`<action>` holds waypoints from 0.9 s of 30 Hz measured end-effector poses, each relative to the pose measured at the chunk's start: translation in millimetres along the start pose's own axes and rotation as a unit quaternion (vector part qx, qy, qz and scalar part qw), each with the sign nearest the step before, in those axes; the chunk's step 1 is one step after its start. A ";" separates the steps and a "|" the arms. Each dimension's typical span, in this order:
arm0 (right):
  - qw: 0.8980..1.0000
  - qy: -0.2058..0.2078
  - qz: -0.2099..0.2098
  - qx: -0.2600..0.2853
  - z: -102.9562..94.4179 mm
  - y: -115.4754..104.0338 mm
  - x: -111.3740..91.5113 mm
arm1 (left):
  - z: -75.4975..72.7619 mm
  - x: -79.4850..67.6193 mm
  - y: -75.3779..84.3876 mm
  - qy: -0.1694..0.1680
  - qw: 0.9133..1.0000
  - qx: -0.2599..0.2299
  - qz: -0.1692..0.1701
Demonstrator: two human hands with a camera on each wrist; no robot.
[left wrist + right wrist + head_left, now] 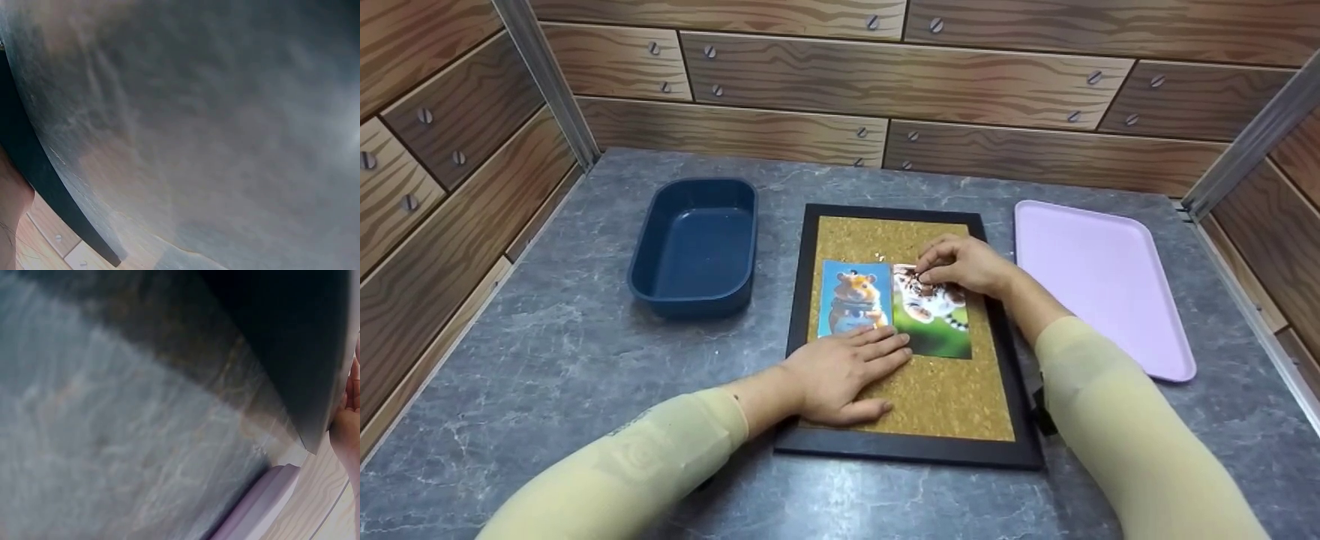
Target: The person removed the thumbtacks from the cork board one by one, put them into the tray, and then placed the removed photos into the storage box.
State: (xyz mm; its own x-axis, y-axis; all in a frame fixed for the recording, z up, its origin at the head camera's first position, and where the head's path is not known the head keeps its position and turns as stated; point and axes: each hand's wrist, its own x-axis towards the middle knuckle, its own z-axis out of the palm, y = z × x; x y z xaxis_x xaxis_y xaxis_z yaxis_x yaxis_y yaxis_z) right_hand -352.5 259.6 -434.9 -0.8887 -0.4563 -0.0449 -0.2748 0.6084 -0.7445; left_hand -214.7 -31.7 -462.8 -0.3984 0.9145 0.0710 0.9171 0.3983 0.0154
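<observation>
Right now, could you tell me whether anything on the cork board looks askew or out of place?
Nothing stands out. The hamster picture and tiger picture lie side by side on the cork board; the left hand rests flat below them, the right hand pinches at the tiger picture's top edge.

Both forearms wear snug, pale yellow-beige sleeves reaching to the wrists; the left sleeve (637,457) bears a faint printed round marking, the right sleeve (1117,420) is plain; both hands are bare
</observation>
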 end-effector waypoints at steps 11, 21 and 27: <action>1.000 0.000 0.007 -0.001 0.9 -1.6 -1.0 | 0.1 0.2 0.1 -0.001 1.000 0.006 0.002; 1.000 0.005 0.006 0.010 0.9 -2.7 -1.5 | -0.6 0.3 0.1 0.005 1.000 0.012 0.002; 1.000 0.006 -0.002 0.000 1.2 -1.3 -1.8 | -0.5 0.1 0.8 0.001 1.000 0.009 -0.001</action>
State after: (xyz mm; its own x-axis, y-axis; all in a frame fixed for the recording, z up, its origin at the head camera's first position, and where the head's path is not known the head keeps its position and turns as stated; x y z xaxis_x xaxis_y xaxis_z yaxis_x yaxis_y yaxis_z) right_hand -350.0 258.8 -434.7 -0.8918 -0.4511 -0.0341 -0.2783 0.6064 -0.7449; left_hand -214.0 -31.4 -462.3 -0.3994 0.9139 0.0725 0.9162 0.4006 -0.0027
